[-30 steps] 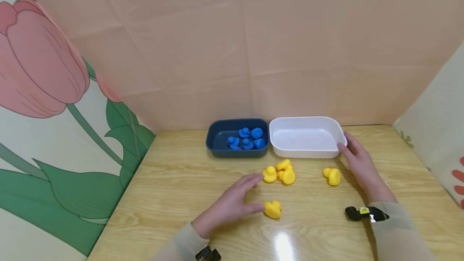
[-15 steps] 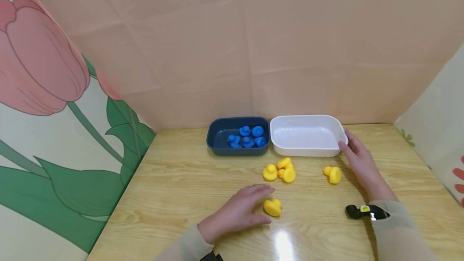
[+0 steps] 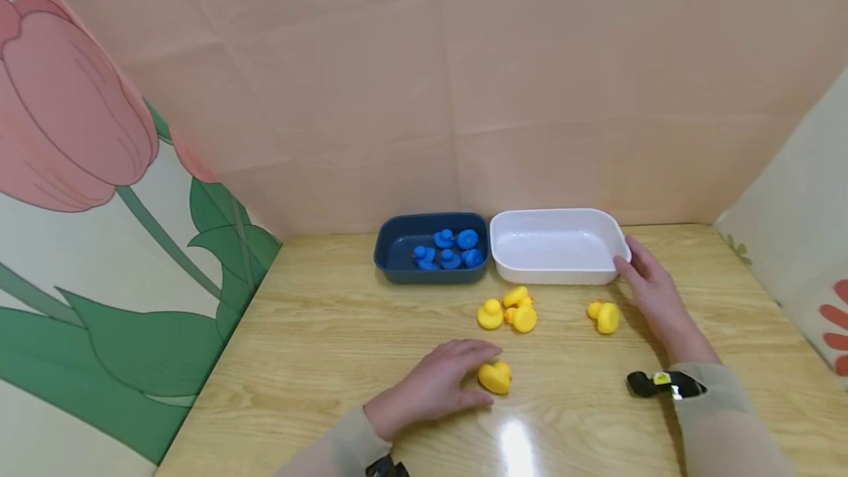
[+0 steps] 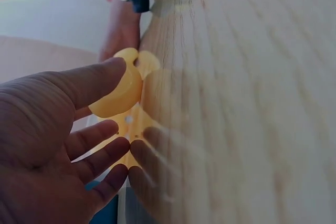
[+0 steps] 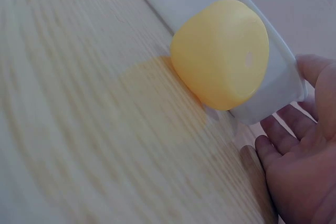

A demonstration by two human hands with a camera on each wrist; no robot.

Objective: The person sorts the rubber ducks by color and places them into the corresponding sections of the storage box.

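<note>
Head view | left hand (image 3: 433, 385) relaxed, thumb touching nearest yellow duck (image 3: 495, 377), ungrasped | right hand (image 3: 652, 297) flat, steadying white tray (image 3: 612, 241) corner.

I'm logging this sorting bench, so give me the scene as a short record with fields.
surface: wooden table
left hand: grip open, fingers draped over the nearest yellow duck, thumb touching it in the left wrist view
right hand: grip open, fingertips at the white tray corner
white tray contents: nothing in it
blue tray: holds several blue ducks
loose yellow ducks: three clustered before the trays, one beside the right hand
</note>
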